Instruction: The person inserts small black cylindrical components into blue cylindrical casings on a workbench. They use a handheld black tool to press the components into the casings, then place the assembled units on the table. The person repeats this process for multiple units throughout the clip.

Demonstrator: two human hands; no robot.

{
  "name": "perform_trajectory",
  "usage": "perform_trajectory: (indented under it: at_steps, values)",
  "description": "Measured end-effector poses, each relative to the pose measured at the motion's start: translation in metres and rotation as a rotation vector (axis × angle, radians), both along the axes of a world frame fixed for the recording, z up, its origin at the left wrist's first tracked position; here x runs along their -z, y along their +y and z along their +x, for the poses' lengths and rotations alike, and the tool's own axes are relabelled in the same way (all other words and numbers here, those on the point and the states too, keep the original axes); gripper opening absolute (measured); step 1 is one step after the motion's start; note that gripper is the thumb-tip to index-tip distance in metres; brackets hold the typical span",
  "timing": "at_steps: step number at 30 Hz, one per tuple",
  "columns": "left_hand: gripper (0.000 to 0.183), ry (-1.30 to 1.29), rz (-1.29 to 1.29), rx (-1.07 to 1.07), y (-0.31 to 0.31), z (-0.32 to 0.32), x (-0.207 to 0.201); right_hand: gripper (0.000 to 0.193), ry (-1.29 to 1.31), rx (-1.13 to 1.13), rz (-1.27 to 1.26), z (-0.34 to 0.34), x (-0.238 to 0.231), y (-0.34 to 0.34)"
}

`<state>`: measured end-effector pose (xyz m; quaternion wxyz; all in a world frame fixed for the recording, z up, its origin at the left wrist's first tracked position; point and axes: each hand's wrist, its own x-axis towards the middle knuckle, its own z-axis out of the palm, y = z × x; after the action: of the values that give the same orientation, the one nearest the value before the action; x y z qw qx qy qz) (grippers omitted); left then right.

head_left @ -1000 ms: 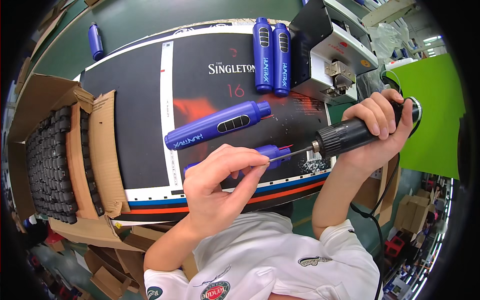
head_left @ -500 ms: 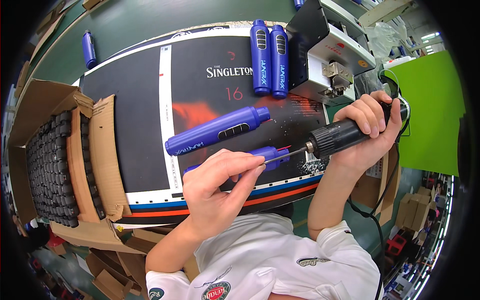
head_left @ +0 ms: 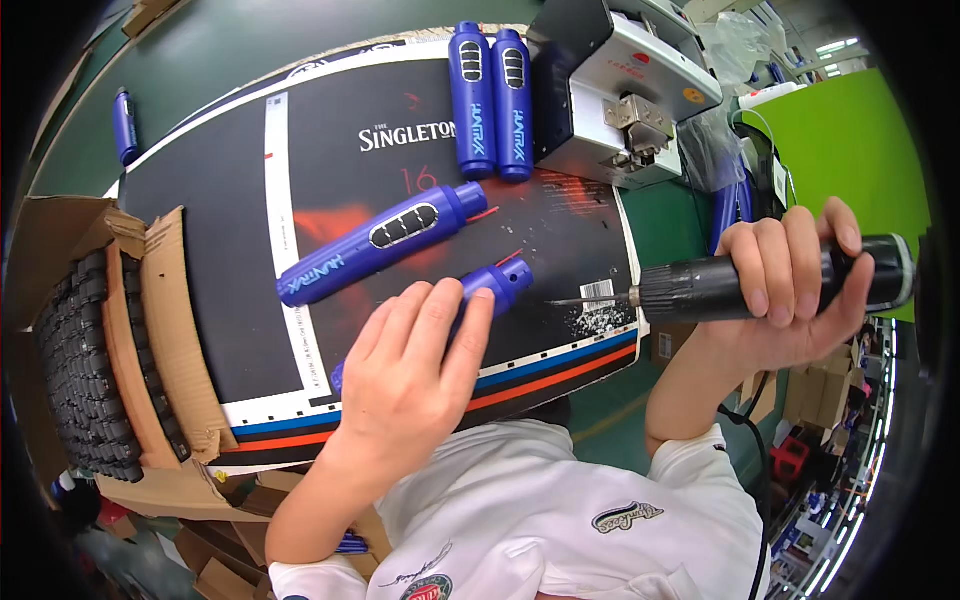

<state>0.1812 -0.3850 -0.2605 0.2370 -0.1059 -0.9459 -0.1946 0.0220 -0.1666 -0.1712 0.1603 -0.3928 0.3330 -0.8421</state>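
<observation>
My left hand [head_left: 400, 400] lies over a blue tube-shaped plastic handle [head_left: 510, 282], fingers wrapped on it. The handle's right end shows a small hole and a thin red wire; its middle is hidden under my fingers. My right hand [head_left: 790, 285] grips a black electric screwdriver [head_left: 690, 292]. Its thin bit [head_left: 585, 300] points left, a short way from the handle's end and apart from it. Beyond my left hand lies a second blue handle [head_left: 365, 248] with a black button panel and a red wire at its end.
Two more blue handles [head_left: 475, 115] lie side by side against a white and black metal machine [head_left: 640, 110]. A cardboard box [head_left: 175, 340] of black parts stands at the left. Another blue handle [head_left: 125, 128] lies far left. A printed mat [head_left: 230, 260] covers the bench.
My left hand has left the screwdriver bit's tip, where it was pinching, and now holds the near blue handle. The screwdriver in my right hand has drawn away to the right.
</observation>
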Motion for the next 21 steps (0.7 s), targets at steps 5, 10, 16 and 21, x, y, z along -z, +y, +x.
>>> perform_trajectory:
  at_steps: [5, 10, 16, 21]
  values:
    - [0.045, -0.043, 0.063, -0.005, 0.003, 0.001, 0.0, 0.023, 0.17, 0.047, 0.101, 0.015, -0.016, -0.019]
    - [0.045, 0.031, 0.04, -0.003, 0.003, 0.001, 0.008, 0.025, 0.259, -0.019, 0.176, 0.014, -0.015, -0.033]
    - [0.044, 0.046, 0.05, -0.006, 0.003, 0.001, 0.009, 0.027, 0.306, -0.105, 0.313, 0.013, -0.018, -0.036]
    - [0.043, 0.067, 0.057, -0.004, 0.003, 0.0, 0.01, 0.026, 0.338, -0.107, 0.41, 0.015, -0.018, -0.038]
